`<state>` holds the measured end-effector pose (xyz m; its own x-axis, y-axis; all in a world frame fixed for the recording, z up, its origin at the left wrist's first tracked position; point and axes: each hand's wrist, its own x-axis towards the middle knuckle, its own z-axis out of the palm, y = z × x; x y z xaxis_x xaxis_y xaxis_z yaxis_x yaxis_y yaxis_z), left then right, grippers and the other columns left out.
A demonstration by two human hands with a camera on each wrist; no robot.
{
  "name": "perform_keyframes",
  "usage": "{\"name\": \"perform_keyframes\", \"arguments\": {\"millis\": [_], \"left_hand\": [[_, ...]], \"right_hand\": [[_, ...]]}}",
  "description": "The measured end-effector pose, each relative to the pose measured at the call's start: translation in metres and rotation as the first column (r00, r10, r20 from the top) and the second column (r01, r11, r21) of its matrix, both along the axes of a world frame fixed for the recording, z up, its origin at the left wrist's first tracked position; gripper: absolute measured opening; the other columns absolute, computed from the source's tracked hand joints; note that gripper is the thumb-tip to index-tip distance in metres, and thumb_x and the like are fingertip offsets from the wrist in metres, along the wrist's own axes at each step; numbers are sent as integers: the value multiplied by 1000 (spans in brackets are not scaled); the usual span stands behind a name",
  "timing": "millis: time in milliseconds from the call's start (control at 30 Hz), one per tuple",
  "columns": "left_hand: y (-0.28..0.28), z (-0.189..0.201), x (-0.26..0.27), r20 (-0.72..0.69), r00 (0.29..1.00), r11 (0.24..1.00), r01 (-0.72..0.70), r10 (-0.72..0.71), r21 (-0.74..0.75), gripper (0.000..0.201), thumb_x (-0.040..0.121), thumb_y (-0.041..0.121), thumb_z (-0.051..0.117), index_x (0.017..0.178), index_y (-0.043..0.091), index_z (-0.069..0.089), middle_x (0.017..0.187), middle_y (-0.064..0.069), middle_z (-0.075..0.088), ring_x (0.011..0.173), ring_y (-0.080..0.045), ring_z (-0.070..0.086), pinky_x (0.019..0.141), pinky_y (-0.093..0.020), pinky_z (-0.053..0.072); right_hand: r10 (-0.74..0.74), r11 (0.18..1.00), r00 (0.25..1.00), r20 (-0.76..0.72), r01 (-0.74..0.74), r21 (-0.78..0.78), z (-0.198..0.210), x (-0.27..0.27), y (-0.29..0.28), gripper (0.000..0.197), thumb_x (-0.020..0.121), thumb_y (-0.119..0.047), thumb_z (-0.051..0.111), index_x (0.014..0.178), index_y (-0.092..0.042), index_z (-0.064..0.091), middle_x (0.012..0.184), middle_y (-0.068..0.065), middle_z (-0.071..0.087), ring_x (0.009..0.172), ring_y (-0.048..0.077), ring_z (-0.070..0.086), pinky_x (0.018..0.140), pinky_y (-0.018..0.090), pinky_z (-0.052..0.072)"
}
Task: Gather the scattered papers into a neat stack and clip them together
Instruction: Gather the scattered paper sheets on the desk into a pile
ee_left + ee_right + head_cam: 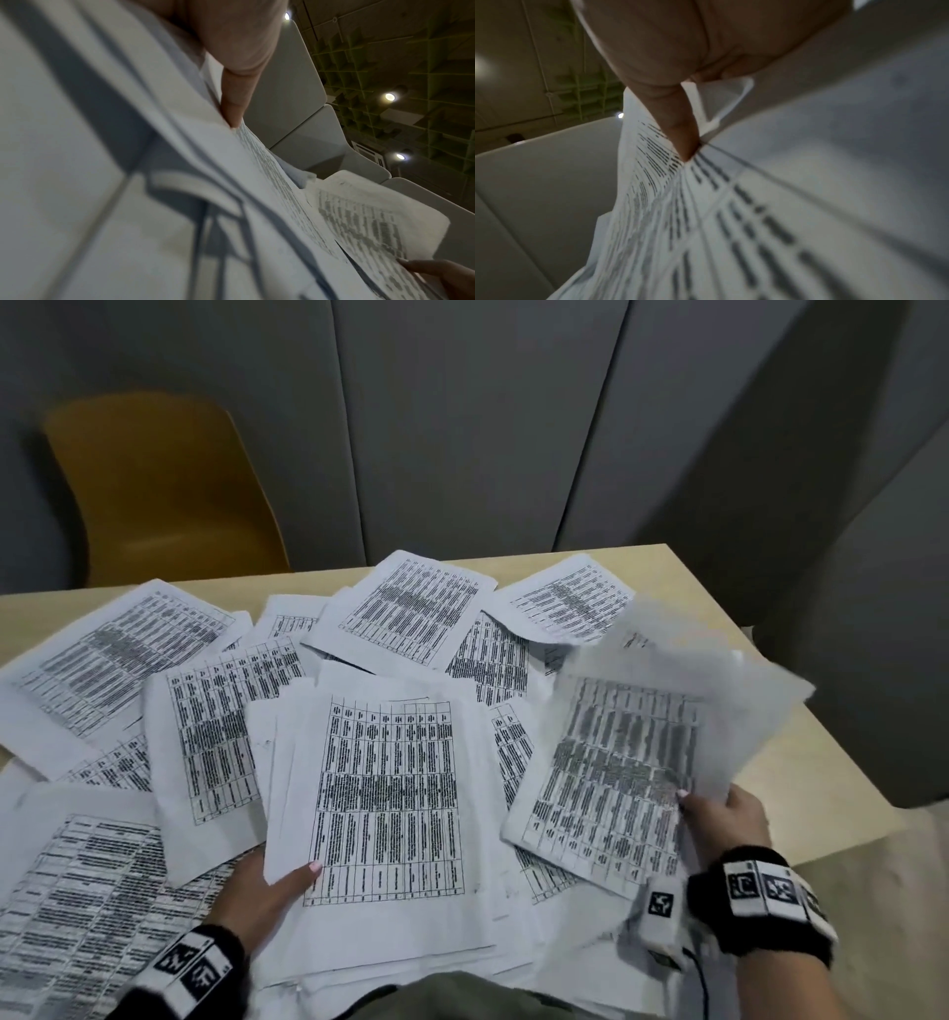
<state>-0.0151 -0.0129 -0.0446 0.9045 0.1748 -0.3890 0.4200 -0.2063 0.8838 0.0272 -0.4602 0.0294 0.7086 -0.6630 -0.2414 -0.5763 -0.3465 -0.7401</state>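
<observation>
Many white sheets printed with black tables lie scattered over a beige table. My left hand pinches the lower left edge of a loose stack of papers in the middle, thumb on top. The left wrist view shows that thumb pressed on the stack's edge. My right hand holds a lifted, blurred bundle of sheets at the right, thumb on the print. In the right wrist view the thumb presses on those held sheets. No clip is in view.
More printed sheets cover the table's left and far side, some overlapping. A yellow chair stands behind the table at the left. Grey padded wall panels close off the back. The table's right edge lies just beyond my right hand.
</observation>
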Motion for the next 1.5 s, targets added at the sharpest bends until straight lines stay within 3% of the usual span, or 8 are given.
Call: {"name": "perform_keyframes", "arguments": {"millis": [267,433,600,833,1133,1233,1333,1500], "left_hand": [[-5,12,0,34,999,1000,18,-18,-10,22,69,24,75,88,23,62,80,15,65,85,-17,60,73,-26,42],[-4,16,0,25,998,998,53,-54,46,25,80,8,70,101,14,57,81,9,60,94,-22,55,82,-31,37],[-3,12,0,32,998,998,57,-58,33,72,46,53,71,108,22,56,99,-3,63,99,-22,57,92,-37,41],[-5,17,-1,33,999,999,36,-37,41,53,50,49,72,96,25,60,94,0,69,93,-22,62,88,-37,44],[-6,11,-1,6,1000,1000,-20,20,4,36,55,32,71,88,21,63,91,-6,71,91,-25,65,84,-35,46],[-5,12,-5,2,1000,1000,-4,4,4,35,64,27,78,93,14,65,92,-4,71,93,-25,65,82,-34,46],[-6,12,-2,2,1000,999,-25,25,37,19,85,11,64,103,4,65,94,-7,69,96,-27,62,71,-26,42],[-11,16,0,-7,986,980,-169,169,-104,25,92,25,54,107,7,62,103,1,64,105,-17,54,100,-33,36]], "right_hand": [[-123,991,879,461,89,96,69,16,16,24,84,-5,62,105,7,61,91,11,62,79,14,57,71,24,40],[-236,940,714,660,-5,342,103,43,46,11,85,2,57,93,-7,57,50,-22,63,47,-12,54,54,10,45],[-391,739,709,587,-138,659,101,65,84,25,84,7,56,73,-14,52,53,-9,62,52,3,60,52,13,50],[-402,649,752,522,-168,742,86,71,142,22,86,8,54,76,-11,53,76,4,55,72,15,55,65,20,53],[-281,715,764,581,-238,658,94,86,170,19,86,0,57,75,-14,52,75,4,57,81,25,57,83,43,51],[-220,781,809,546,-189,595,59,77,172,18,86,0,57,78,-17,54,74,1,58,80,23,56,78,33,47],[-161,780,861,482,-188,597,20,61,171,29,88,3,50,113,-11,53,93,4,61,86,19,57,84,30,46],[76,910,952,297,-188,369,-33,43,165,49,92,-7,43,139,-19,35,126,12,54,110,32,53,97,38,41]]}}
